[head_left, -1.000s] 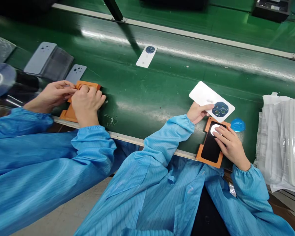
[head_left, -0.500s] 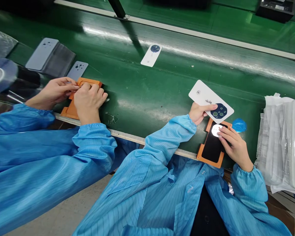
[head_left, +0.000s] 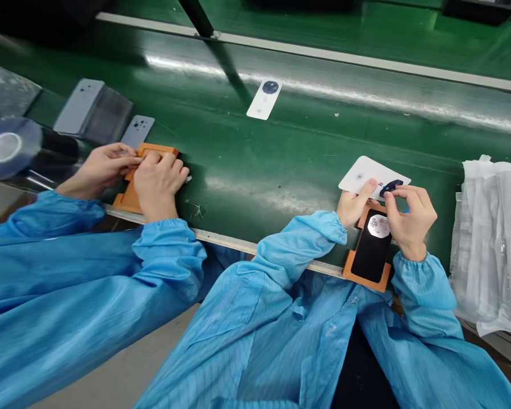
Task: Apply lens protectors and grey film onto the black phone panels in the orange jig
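My left hand (head_left: 352, 205) is closed on a white phone-back-shaped sheet (head_left: 361, 172), thumb on top, tilted above the fixture. My right hand (head_left: 413, 216) pinches the dark blue camera-shaped piece (head_left: 392, 186) at the sheet's right end. That piece is tilted; I cannot tell whether it is still attached to the sheet. Below lies a black phone-shaped panel (head_left: 369, 253) with a shiny round camera area (head_left: 378, 225), seated in an orange fixture (head_left: 349, 264). My right fingers partly cover the fixture's right side.
At left, a co-worker's hands (head_left: 159, 182) work over another orange fixture (head_left: 130, 196). Nearby are grey phone-back panels (head_left: 79, 108) and a film roll (head_left: 12, 149). Another white sheet (head_left: 264, 101) lies on the green bench (head_left: 238, 176). Clear trays (head_left: 489, 244) are stacked at right.
My right hand has moved up from the panel's camera area to the dark blue piece, which is now tilted. The sheet has tipped flatter, and my right hand now mostly covers the blue disc.
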Action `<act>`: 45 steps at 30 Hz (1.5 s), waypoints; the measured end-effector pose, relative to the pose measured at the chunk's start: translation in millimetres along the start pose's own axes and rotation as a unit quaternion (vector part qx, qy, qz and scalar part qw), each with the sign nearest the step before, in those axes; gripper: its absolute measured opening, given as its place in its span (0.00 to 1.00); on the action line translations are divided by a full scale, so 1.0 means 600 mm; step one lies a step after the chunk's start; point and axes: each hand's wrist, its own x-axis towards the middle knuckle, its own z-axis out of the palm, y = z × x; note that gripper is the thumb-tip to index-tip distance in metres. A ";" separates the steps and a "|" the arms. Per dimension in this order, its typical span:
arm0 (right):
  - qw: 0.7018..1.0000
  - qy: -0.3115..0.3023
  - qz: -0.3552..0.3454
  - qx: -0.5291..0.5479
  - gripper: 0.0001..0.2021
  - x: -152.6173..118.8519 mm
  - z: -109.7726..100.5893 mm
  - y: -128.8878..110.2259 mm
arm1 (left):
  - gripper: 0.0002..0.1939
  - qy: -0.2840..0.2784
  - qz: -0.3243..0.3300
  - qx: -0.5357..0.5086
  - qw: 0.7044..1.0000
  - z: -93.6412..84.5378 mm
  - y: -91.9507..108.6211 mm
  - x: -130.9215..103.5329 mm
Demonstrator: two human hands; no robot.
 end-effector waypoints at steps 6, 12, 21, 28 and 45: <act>0.998 0.022 0.040 0.036 0.04 -0.008 -0.004 0.003 | 0.36 -0.047 0.036 0.082 0.995 -0.005 -0.023 -0.019; 0.997 0.014 0.064 0.051 0.05 -0.010 -0.009 0.006 | 0.35 -0.068 0.047 0.089 0.993 -0.007 -0.031 -0.023; 0.992 0.002 0.102 0.078 0.05 -0.012 -0.009 0.006 | 0.29 -0.130 0.106 0.156 0.973 0.000 -0.002 -0.038; 0.992 -0.066 0.100 0.032 0.10 -0.009 -0.019 0.007 | 0.29 -0.181 0.174 0.242 0.937 -0.003 -0.003 -0.037; 0.905 -0.140 0.384 -0.119 0.05 -0.033 -0.098 0.146 | 0.21 0.031 -0.124 -0.037 0.991 -0.026 0.051 0.000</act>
